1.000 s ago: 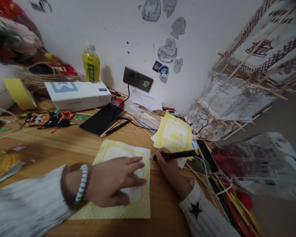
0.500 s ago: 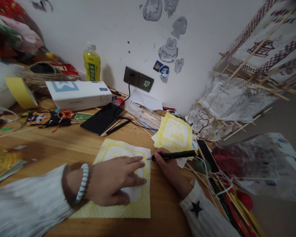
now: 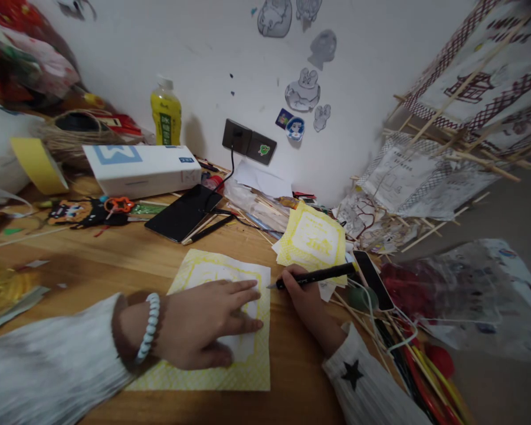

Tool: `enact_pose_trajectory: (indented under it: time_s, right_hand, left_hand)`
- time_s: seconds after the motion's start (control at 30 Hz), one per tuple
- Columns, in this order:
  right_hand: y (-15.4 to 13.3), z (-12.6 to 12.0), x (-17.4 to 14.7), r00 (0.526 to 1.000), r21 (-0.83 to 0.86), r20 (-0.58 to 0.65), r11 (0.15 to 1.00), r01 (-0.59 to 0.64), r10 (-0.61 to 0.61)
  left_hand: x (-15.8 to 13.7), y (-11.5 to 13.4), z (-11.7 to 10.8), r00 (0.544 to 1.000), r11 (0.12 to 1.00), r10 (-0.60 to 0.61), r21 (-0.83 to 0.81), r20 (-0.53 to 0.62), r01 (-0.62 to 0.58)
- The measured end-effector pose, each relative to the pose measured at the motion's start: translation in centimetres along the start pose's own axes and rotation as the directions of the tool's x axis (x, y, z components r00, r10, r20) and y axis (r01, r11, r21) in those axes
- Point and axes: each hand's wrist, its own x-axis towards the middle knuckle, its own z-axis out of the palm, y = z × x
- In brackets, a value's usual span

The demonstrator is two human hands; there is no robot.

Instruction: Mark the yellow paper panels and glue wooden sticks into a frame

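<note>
Flat on a sheet of paper (image 3: 230,381) with a yellow patterned border lies my left hand (image 3: 203,321), its fingers spread over the drawing in the middle. A beaded bracelet (image 3: 148,327) circles that wrist. My right hand (image 3: 303,295) grips a black marker pen (image 3: 323,275) with a yellow end. The pen's pale tip is at the sheet's right edge; whether it touches the paper I cannot tell. Just behind the right hand lie more yellow-bordered sheets (image 3: 312,236) with yellow drawings.
A black tablet (image 3: 181,212), a white box (image 3: 141,171) and a yellow-labelled bottle (image 3: 165,112) stand toward the wall. Yellow tape (image 3: 38,165) is at the left. On the right are a phone (image 3: 374,280), thin sticks, a plastic bag (image 3: 478,301) and stick-framed paper panels (image 3: 398,171).
The pen has shifted slightly right and up, with its rear end tilted higher. My left hand stays on the sheet as before.
</note>
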Motion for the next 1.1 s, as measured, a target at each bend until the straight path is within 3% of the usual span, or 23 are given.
enact_pose_trajectory:
  time_s: [0.33, 0.83, 0.97, 1.1]
  right_hand:
    - [-0.7, 0.1, -0.2, 0.997, -0.058, 0.070, 0.997, 0.046, -0.041]
    - [0.0, -0.2, 0.1, 0.984, -0.132, -0.158, 0.989, 0.067, -0.088]
    - [-0.5, -0.3, 0.0, 0.982, -0.131, -0.095, 0.979, 0.153, -0.166]
    - [-1.0, -0.4, 0.0, 0.962, -0.121, 0.042, 0.955, 0.272, -0.268]
  left_hand:
    - [-0.1, 0.0, 0.1, 1.000, 1.000, -0.006, 0.009, 0.005, 0.006]
    - [0.2, -0.7, 0.3, 0.999, 0.999, 0.044, 0.011, 0.002, -0.044]
    - [0.5, -1.8, 0.8, 0.986, 0.988, 0.154, 0.016, -0.059, -0.154]
    - [0.7, -1.8, 0.3, 0.983, 0.986, 0.166, 0.011, -0.076, -0.166]
